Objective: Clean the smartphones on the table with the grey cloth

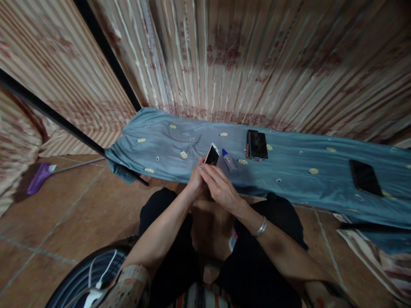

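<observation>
My left hand [195, 183] has its grip closed around the lower end of a small phone [212, 155] with a white frame and dark screen, holding it tilted up and away from me so its top edge points toward the blue cloth [167, 141]. My right hand [221, 188] lies over the left from the right side, fingers pressed together and laid across the base of the phone, the fingertips touching my left hand's knuckles; I cannot tell how much of the phone this grip itself pinches, since the lower part is hidden under both hands. A silver bracelet [260, 227] sits on my right wrist.

Just beyond my right grip, on the cloth, lies a small clear bottle [229, 161] with a blue cap, on its side and close to the phone but apart from it. Farther out and to the right of the grip rests a dark phone [257, 145] face up, with a reddish edge showing beneath it. Well off to the right lies another black phone [365, 177], flat on the same cloth. The cloth is scattered with small yellow patterned patches and runs along the foot of a striped wall covering [257, 55].

Below my hands are my knees in black trousers [257, 265], over a brown tiled floor [64, 214]. Far to the left of the grip a purple broom head [38, 177] lies on the floor.
</observation>
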`<state>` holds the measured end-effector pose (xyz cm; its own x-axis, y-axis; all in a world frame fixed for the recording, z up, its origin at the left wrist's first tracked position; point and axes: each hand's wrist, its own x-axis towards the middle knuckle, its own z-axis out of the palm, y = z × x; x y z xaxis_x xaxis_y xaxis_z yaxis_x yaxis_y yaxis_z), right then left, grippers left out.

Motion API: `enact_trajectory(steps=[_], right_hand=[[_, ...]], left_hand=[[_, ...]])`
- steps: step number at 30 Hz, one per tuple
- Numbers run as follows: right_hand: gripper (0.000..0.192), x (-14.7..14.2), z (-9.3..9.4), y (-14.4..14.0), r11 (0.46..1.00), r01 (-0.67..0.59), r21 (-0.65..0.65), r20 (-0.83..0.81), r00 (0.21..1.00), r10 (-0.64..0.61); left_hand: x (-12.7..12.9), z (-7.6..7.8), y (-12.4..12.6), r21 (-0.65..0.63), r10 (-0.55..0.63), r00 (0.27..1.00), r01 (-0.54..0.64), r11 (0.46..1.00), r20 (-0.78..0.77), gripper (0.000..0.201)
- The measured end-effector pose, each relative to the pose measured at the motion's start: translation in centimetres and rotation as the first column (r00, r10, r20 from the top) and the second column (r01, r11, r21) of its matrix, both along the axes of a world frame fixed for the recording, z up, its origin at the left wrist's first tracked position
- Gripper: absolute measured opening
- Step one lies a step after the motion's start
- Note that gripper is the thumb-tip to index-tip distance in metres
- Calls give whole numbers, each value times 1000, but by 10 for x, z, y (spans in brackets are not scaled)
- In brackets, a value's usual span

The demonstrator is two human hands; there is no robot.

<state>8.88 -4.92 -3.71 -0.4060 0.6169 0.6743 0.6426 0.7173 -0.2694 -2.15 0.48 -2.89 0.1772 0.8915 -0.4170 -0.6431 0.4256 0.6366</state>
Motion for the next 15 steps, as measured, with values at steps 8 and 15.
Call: enact_trajectory(steps=[8, 15], right_hand=[[57, 15, 2, 21, 990, 107, -87, 50, 993, -103], [60, 30, 0, 44, 969, 220, -111, 34, 975, -217]], left_hand=[[5, 6, -8, 85, 60, 998, -60, 995, 9, 29], [8, 3, -12, 170, -77, 997, 73, 983, 13, 25]])
